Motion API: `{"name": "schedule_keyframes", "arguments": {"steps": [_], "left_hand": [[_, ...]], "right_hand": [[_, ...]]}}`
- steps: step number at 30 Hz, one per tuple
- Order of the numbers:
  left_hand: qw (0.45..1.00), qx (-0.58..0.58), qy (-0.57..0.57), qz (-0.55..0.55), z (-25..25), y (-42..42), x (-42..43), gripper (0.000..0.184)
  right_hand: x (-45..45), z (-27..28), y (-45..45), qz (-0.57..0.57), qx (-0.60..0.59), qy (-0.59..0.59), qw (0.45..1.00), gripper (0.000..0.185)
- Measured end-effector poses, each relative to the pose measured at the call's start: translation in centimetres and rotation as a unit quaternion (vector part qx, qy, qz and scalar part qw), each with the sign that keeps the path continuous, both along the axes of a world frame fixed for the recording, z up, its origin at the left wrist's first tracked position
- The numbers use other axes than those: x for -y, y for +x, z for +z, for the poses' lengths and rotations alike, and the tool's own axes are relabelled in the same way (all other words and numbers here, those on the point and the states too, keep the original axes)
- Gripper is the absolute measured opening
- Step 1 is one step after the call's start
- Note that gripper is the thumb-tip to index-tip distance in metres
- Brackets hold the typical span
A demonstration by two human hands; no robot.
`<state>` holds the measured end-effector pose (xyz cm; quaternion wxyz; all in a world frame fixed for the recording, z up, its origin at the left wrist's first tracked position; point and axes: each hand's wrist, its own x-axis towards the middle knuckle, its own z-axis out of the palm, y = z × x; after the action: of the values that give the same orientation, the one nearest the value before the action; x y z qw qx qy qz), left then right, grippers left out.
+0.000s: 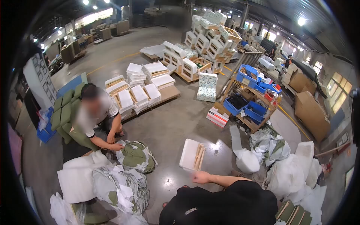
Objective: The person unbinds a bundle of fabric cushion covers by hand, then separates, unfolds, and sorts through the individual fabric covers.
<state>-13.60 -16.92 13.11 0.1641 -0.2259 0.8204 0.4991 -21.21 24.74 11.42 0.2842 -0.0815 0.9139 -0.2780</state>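
My right hand [201, 177] reaches in from the right, its fingers closed at the lower edge of a white padded panel [188, 154]. Light wooden slats show along the panel's right side. The fingertips are too small and blurred to make out in detail. No part of my left hand shows. Below is the black clothing on my body.
A co-worker [101, 116] crouches at left, hands at a green and white bundle [135, 155]. White padded frames lie on a pallet [167, 96]; more are stacked behind. Blue bins [235, 103] stand on a rack at right. White wrapping [287, 172] is heaped at lower right.
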Motion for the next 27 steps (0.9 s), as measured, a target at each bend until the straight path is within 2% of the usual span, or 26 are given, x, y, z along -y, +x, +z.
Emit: {"name": "schedule_keyframes", "arguments": {"steps": [2, 3, 4, 6, 8, 9, 10, 11, 12, 13, 14, 15, 16, 17, 18, 19, 20, 21, 22, 27], "left_hand": [[1.000, 0.011, 0.001, 0.010, -0.3, 2.3, 0.5, 0.035], [1.000, 0.017, 0.002, 0.015, -0.5, 3.8, 0.7, 0.035], [0.999, 0.026, 0.004, 0.018, -0.7, 5.9, 1.0, 0.036], [0.998, 0.051, 0.008, 0.031, -0.4, 10.7, 0.9, 0.037], [0.997, 0.066, 0.009, 0.042, 0.1, 14.5, 0.7, 0.038], [0.996, 0.069, 0.012, 0.046, 0.5, 15.8, 0.4, 0.038], [0.996, 0.076, 0.013, 0.050, 1.3, 16.7, -0.1, 0.039], [0.995, 0.081, 0.024, 0.053, 1.5, 17.4, -0.8, 0.039], [0.994, 0.084, 0.035, 0.058, 1.9, 17.8, -1.7, 0.040], [0.993, 0.084, 0.040, 0.067, 2.1, 18.3, -2.7, 0.040], [0.992, 0.081, 0.048, 0.078, 2.4, 18.7, -3.9, 0.041], [0.992, 0.074, 0.050, 0.094, 2.7, 18.9, -5.4, 0.041], [0.990, 0.068, 0.054, 0.108, 3.0, 18.7, -6.5, 0.042], [0.988, 0.073, 0.061, 0.124, 3.5, 18.1, -7.8, 0.042], [0.986, 0.077, 0.065, 0.137, 4.4, 17.4, -8.9, 0.043], [0.979, 0.102, 0.090, 0.149, 6.2, 16.1, -9.4, 0.046], [0.972, 0.128, 0.114, 0.162, 7.9, 14.7, -10.0, 0.050], [0.964, 0.153, 0.141, 0.168, 9.0, 13.5, -10.8, 0.054], [0.960, 0.152, 0.120, 0.201, 8.4, 13.2, -12.6, 0.052], [0.934, 0.214, 0.077, 0.277, 5.7, 12.7, -19.1, 0.048]], "right_hand": [[1.8, 3.6, -3.6, -0.102, -0.059, -0.092, 0.989, 0.049], [1.5, 3.4, -6.3, -0.155, -0.144, -0.134, 0.968, 0.048], [1.2, 5.6, -9.5, -0.189, -0.196, -0.152, 0.950, 0.046], [-0.9, 15.8, -16.1, -0.258, -0.310, -0.201, 0.893, 0.043], [-1.9, 26.9, -19.8, -0.293, -0.387, -0.317, 0.814, 0.040], [-1.7, 31.1, -20.1, -0.294, -0.405, -0.373, 0.781, 0.038], [-1.2, 33.4, -20.3, -0.284, -0.409, -0.393, 0.773, 0.037], [0.1, 33.2, -19.8, -0.246, -0.421, -0.373, 0.789, 0.036], [0.0, 30.6, -20.2, -0.204, -0.421, -0.291, 0.835, 0.029], [-0.1, 25.4, -20.6, -0.149, -0.379, -0.258, 0.876, 0.023], [2.8, 21.7, -19.1, -0.119, -0.311, -0.225, 0.916, 0.016], [1.0, 14.8, -18.7, 0.015, -0.263, -0.089, 0.960, 0.019], [3.5, 13.2, -16.1, 0.089, -0.124, -0.021, 0.988, 0.014], [2.5, 9.6, -13.9, 0.256, -0.073, 0.079, 0.961, 0.020], [1.7, 6.0, -11.7, 0.422, -0.031, 0.137, 0.896, 0.026], [0.0, 3.8, -10.4, 0.504, 0.036, 0.145, 0.851, 0.026], [-1.1, 2.8, -9.7, 0.532, 0.104, 0.134, 0.829, 0.026], [-2.4, 2.3, -9.6, 0.524, 0.147, 0.128, 0.829, 0.027], [-3.4, 2.1, -9.9, 0.509, 0.170, 0.126, 0.834, 0.027], [-6.6, 1.6, -14.5, 0.451, 0.200, 0.117, 0.862, 0.028]]}}
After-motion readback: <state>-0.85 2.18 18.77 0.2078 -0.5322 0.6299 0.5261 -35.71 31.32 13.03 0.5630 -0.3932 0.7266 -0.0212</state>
